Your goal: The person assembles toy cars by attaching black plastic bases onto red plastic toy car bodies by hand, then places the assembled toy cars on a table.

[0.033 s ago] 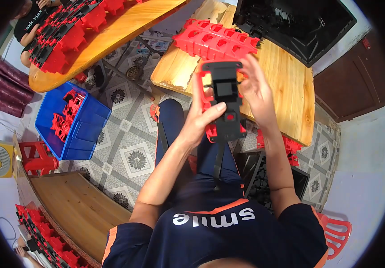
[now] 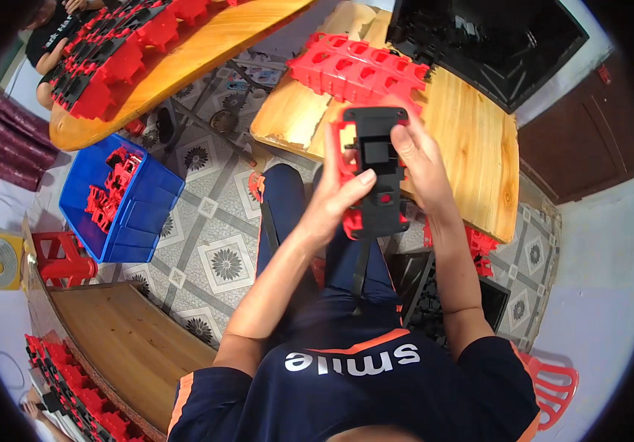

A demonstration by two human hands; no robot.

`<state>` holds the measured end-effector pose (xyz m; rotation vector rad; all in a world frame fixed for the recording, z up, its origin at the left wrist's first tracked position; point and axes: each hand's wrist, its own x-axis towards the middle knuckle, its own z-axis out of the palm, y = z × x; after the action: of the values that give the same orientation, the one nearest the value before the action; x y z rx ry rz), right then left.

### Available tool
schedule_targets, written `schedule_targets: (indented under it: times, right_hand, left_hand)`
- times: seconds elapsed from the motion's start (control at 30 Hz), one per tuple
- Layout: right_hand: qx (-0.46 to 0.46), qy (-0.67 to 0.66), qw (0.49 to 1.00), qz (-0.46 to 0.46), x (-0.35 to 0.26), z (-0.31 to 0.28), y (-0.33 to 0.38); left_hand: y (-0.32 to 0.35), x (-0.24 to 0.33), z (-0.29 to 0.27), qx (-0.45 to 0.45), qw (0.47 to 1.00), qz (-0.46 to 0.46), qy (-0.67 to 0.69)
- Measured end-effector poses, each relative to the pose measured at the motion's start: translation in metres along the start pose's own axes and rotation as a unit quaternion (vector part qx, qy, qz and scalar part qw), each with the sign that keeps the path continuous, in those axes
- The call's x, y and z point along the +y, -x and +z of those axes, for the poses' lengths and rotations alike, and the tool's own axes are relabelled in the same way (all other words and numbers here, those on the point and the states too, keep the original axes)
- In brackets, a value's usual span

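Observation:
Above my lap I hold a long black and red plastic part [image 2: 379, 155], its black face toward me and red plastic showing along its left side and lower corners. My left hand [image 2: 329, 202] grips the left side, with the thumb lying across the black face near the middle. On the opposite side my right hand [image 2: 426, 166] is closed round the upper right edge, thumb pressed on the black face. The fingers of both hands are partly hidden behind the part. Just beyond, a row of red plastic parts [image 2: 357, 68] lies on the wooden table.
The wooden table [image 2: 479, 147] carries a large black tray [image 2: 486, 44]. A blue crate [image 2: 129, 228] of red parts stands on the floor at left. Another wooden table [image 2: 81, 136] bears rows of red and black parts; a person [image 2: 52, 37] sits behind it. A bench [image 2: 125, 317] is near-left.
The plastic part has shifted slightly right and down. My right thumb, raised off the part before, now presses on its black face, and the right fingers have closed in.

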<state>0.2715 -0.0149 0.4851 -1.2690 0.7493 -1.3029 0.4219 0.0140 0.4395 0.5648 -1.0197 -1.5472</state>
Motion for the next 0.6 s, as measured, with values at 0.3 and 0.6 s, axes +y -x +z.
schedule_targets:
  times: [0.3,0.6]
  right_hand:
    - [0.0,-0.055,0.998,0.031,0.033,0.024,-0.007]
    - [-0.2,0.027,0.978,-0.048,0.049,0.06,-0.009]
  left_hand:
    - [0.036,0.024,-0.024,-0.015,0.998,0.061,-0.024]
    - [0.066,0.011,-0.017,0.249,0.929,0.223,-0.161]
